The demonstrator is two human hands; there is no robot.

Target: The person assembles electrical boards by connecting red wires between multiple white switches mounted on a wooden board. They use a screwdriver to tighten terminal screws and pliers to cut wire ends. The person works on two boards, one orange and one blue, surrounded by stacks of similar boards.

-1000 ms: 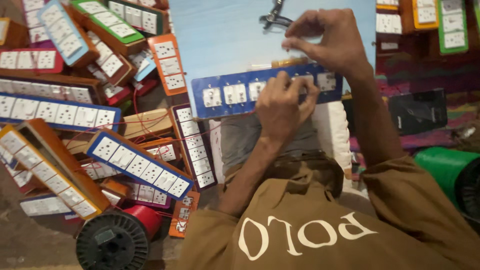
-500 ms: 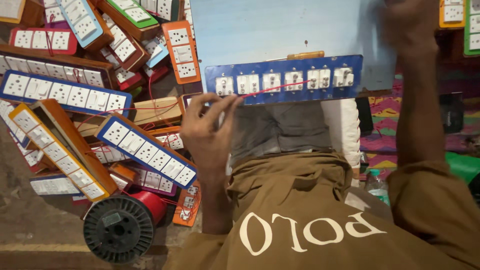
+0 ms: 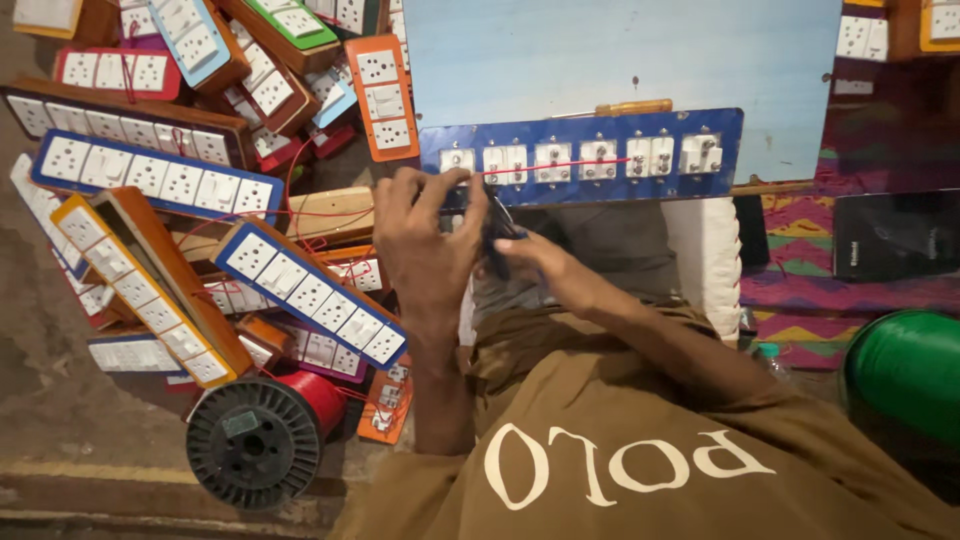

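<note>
The blue switch panel [image 3: 590, 158] stood on edge along the near edge of the pale blue bench [image 3: 620, 50], its back with the screw terminals facing the person and a thin red wire [image 3: 560, 166] running along them. The left hand [image 3: 425, 250] reached up from a bent elbow to the panel's left end, fingers curled and pinched at the first terminal there, where the red wire ended. The right hand [image 3: 530, 255] came in across the lap, forearm slanting from the lower right, closed around a dark-handled tool [image 3: 497, 235] just beside the left hand. Left of the bench lay a heap of switchboards [image 3: 300, 290] and a red wire spool [image 3: 265, 440].
</note>
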